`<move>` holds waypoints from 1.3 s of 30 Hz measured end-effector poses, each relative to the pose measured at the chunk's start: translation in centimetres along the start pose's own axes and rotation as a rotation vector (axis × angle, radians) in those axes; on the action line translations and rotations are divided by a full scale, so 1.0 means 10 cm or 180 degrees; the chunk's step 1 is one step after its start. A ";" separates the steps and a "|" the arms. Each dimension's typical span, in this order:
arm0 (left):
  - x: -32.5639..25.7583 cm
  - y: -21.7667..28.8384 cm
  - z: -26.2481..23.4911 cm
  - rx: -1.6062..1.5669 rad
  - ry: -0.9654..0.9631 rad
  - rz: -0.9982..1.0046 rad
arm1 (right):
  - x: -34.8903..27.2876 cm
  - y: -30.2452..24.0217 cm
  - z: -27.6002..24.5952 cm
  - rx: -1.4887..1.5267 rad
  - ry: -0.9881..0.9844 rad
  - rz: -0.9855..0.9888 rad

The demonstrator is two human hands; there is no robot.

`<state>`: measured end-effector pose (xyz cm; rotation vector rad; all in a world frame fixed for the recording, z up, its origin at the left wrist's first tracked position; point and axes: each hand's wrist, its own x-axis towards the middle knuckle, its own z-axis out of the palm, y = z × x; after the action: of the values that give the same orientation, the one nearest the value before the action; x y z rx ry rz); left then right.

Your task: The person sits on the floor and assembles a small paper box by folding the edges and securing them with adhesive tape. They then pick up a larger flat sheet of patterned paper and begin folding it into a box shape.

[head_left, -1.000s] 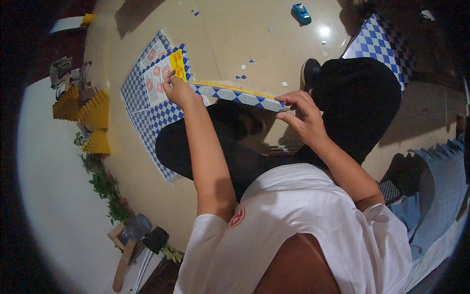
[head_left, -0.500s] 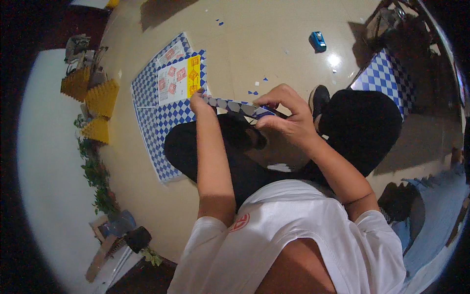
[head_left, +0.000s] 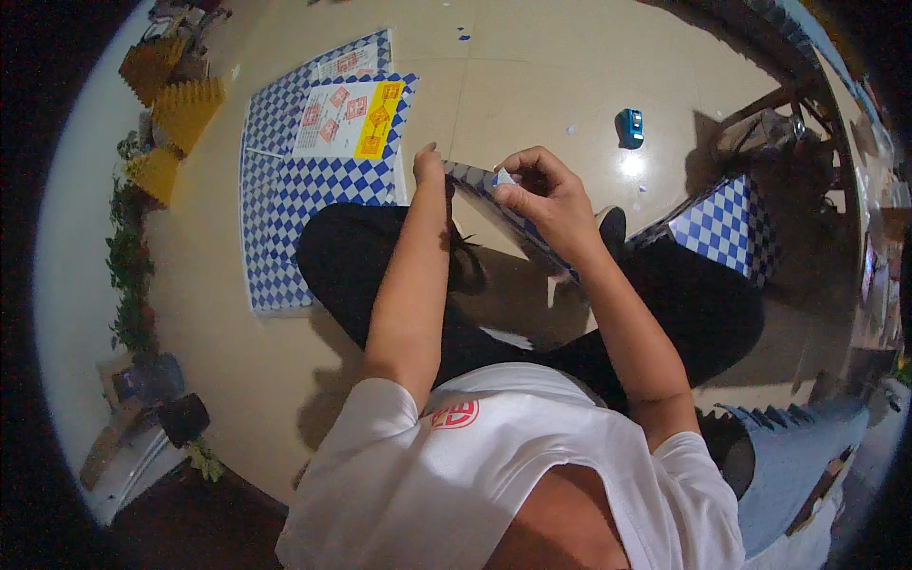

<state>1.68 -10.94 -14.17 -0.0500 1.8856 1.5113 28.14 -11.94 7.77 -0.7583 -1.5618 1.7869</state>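
I sit with knees apart, both arms stretched forward. Between them hangs a long narrow strip (head_left: 472,179) with a blue-and-grey checked pattern, slanting down to the right behind my right hand. My left hand (head_left: 429,163) is closed at the strip's upper left end; its fingers are partly hidden. Closed in a pinch, my right hand (head_left: 549,195) has a small blue-and-white scrap (head_left: 503,178) between thumb and fingers, in front of the strip. Whether this scrap is still joined to the strip, I cannot tell.
Blue-and-white checked sheets (head_left: 275,214) with a printed label (head_left: 332,123) lie left of my knee. A teal tape measure (head_left: 629,128) rests on the floor ahead. Another checked panel (head_left: 712,226) leans beyond my right knee. Small blue scraps (head_left: 464,36) lie farther off.
My right hand has turned and now shows a small scrap in its pinch. The strip has swung from nearly level to slanting down rightward. The head view has shifted.
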 end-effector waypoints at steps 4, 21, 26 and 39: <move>-0.65 0.11 0.35 -0.0442 -0.0639 0.0889 | 0.21 0.16 -0.06 -0.0380 0.0083 -0.0160; -1.30 0.42 0.34 -0.0481 -0.0889 0.1915 | 0.57 0.65 -0.39 -0.0447 -0.0343 0.0532; -0.85 0.30 0.27 -0.0771 -0.0720 0.1278 | -0.49 0.51 -0.85 -0.0597 -0.0198 0.1205; -0.55 0.15 0.40 -0.0322 -0.0720 0.1634 | -0.99 0.94 -0.56 -0.1760 0.0281 0.0755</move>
<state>7.11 -9.12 -10.22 0.5753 1.7123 1.8556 37.83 -16.99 -2.19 -1.3081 -1.9981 1.4511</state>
